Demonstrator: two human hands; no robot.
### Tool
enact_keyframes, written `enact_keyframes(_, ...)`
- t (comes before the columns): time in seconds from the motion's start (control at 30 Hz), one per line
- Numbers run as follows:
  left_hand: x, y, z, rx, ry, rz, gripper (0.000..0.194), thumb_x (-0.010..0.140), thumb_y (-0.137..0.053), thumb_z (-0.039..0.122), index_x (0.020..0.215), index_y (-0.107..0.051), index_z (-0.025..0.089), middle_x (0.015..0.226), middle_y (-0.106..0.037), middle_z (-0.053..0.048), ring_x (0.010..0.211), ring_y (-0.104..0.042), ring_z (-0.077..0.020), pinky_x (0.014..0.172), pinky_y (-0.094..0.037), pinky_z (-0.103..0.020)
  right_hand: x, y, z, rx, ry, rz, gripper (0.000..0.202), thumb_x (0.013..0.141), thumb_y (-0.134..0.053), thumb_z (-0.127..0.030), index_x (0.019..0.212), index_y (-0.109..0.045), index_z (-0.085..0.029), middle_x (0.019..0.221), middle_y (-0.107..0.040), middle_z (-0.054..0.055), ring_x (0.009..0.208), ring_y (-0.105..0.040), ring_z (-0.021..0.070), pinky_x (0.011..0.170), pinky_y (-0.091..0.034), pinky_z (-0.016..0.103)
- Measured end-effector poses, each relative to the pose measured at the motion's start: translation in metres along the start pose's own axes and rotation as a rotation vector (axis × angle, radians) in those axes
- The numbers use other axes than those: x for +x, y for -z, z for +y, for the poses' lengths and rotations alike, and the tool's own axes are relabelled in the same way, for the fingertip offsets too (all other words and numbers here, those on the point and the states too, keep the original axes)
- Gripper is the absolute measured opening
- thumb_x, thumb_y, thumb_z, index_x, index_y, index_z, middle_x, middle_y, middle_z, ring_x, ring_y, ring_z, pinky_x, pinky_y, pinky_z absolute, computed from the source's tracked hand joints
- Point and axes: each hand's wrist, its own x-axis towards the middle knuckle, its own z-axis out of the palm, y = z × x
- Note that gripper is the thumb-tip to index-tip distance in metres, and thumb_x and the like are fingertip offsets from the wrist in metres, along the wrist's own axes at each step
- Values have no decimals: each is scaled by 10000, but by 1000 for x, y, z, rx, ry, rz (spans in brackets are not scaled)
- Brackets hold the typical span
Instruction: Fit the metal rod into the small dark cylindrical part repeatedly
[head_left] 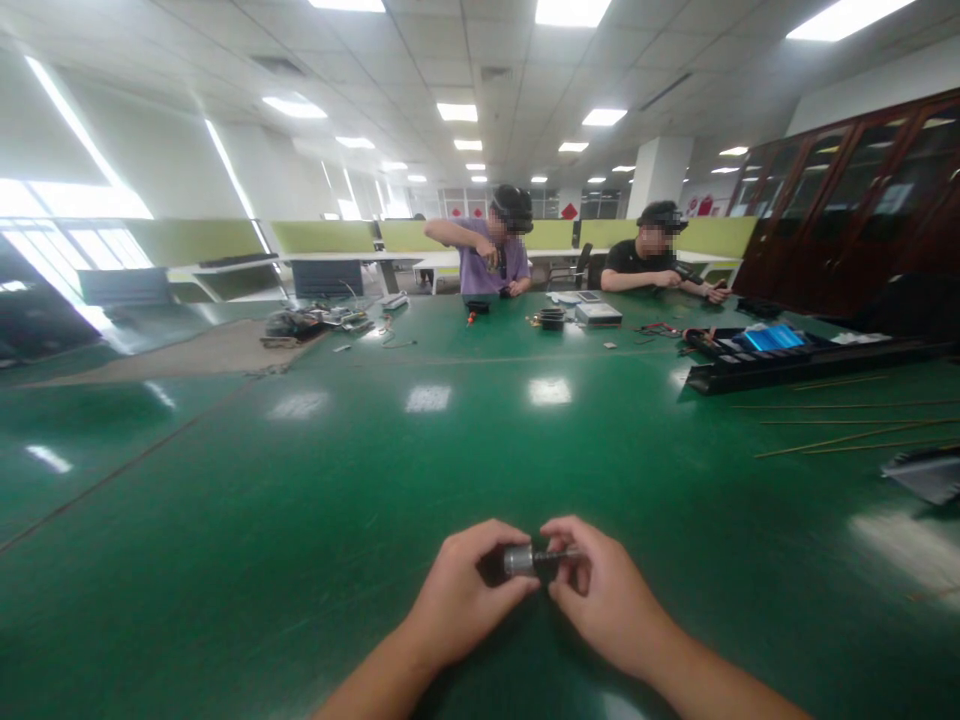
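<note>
A small silver cylinder with a dark end [519, 560] is held between my two hands, low over the green table [360, 500]. Its kind is too blurred to tell. The thumb and fingers of my left hand [469, 585] curve around the silver part from the left. My right hand [604, 595] closes on the dark end, its fingers bent and thumb below. A thin piece sticking out to the right is partly hidden by the right fingers.
Across the table sit a person in a purple shirt [472, 265] and a person in a black shirt [630, 265]. A black tray with blue packs [772, 338] and several thin rods [862, 433] lie at right. Electronic parts [300, 322] stand back left, a grey box [598, 313] back centre.
</note>
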Motion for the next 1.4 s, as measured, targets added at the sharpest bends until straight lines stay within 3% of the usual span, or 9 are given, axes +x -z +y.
enact_keyframes(0.3,2,0,2,-20,-48,-5,168,787,-731,226,954,-713,214,913,-729,-37,829,-670,-184,767,-504,-277,-1,3,-11,5,-26,-25,350,705,-597,-73,1021,-654,-212,900,-669,28,706,-595,165,641,-462,266)
enact_keyframes(0.6,1,1,1,-20,-77,-9,188,790,-752,213,972,-712,236,928,-730,-5,847,-672,-155,779,-505,-243,0,4,-14,37,-30,-12,272,749,-606,-111,997,-665,-206,910,-681,34,770,-621,184,673,-470,272)
enact_keyframes(0.8,0,-1,-3,-24,-122,31,217,780,-759,180,985,-709,231,935,-728,-7,843,-673,-146,776,-511,-230,-1,5,-18,78,-62,-43,285,770,-630,-150,1052,-645,-192,837,-673,17,649,-592,150,579,-444,240)
enact_keyframes(1.0,-1,-3,-7,-35,-171,68,256,764,-772,146,994,-701,233,950,-727,-4,866,-678,-143,802,-521,-226,0,9,-24,98,-50,-61,159,860,-617,-259,970,-688,-171,916,-710,49,813,-655,189,730,-486,272)
enact_keyframes(1.23,-2,-2,-7,-14,-175,73,289,749,-794,154,1007,-697,239,961,-728,-3,874,-681,-147,809,-523,-232,3,12,-23,-30,-11,-45,387,986,-446,-383,733,-642,-166,687,-609,2,694,-579,152,661,-395,253)
enact_keyframes(1.4,-1,-3,-7,0,-174,72,280,754,-785,156,1009,-699,232,968,-729,-11,877,-683,-153,817,-527,-244,3,11,-23,-50,-9,-77,310,964,-498,-337,757,-659,-171,723,-635,-2,699,-571,145,646,-379,240)
